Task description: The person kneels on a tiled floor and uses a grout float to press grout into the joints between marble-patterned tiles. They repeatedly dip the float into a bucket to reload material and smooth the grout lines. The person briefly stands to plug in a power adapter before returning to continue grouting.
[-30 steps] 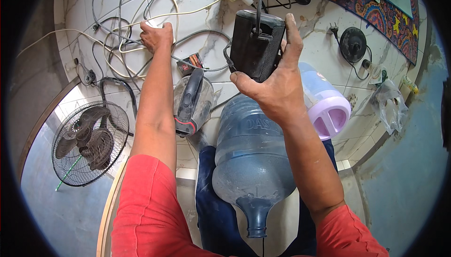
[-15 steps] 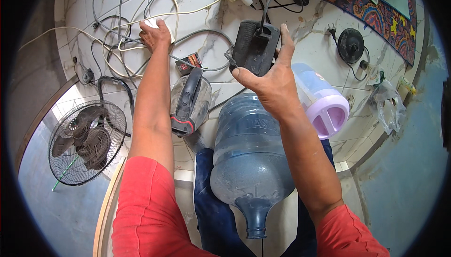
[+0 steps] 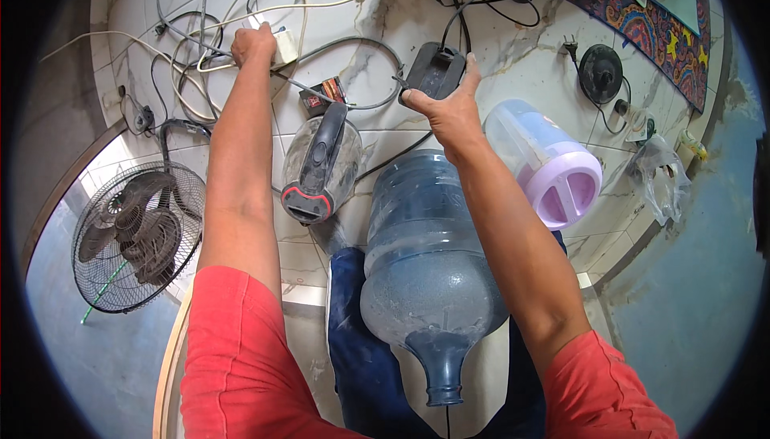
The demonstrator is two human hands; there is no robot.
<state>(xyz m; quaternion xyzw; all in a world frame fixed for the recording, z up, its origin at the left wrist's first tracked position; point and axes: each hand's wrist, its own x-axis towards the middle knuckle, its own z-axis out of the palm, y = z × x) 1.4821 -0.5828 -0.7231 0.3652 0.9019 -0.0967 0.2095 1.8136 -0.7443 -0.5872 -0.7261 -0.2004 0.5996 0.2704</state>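
Observation:
My right hand (image 3: pixel 451 112) grips a black portable speaker (image 3: pixel 435 72), thumb on its near left corner and fingers along its right side. A dark cable runs up from the speaker's far end. At the upper left my left hand (image 3: pixel 254 44) is closed around a white plug (image 3: pixel 255 21), just beside a white socket block (image 3: pixel 285 48). My fingers hide most of that plug. Between my arms lie a small black-and-red box (image 3: pixel 323 96) and a dusty clear kettle (image 3: pixel 321 168) with a dark handle.
A large blue water bottle (image 3: pixel 433 279) lies near my legs, beside a clear jug with a lilac lid (image 3: pixel 564 189). Tangled cables (image 3: pixel 188 62) spread at the left, above a dark fan (image 3: pixel 140 234). A round black kettle base (image 3: pixel 600 75) and a plastic bag (image 3: pixel 664 178) are at right.
The speaker has come down and tilted, now showing its end more, with my right hand still on it. My left hand has shifted slightly left, uncovering the socket block.

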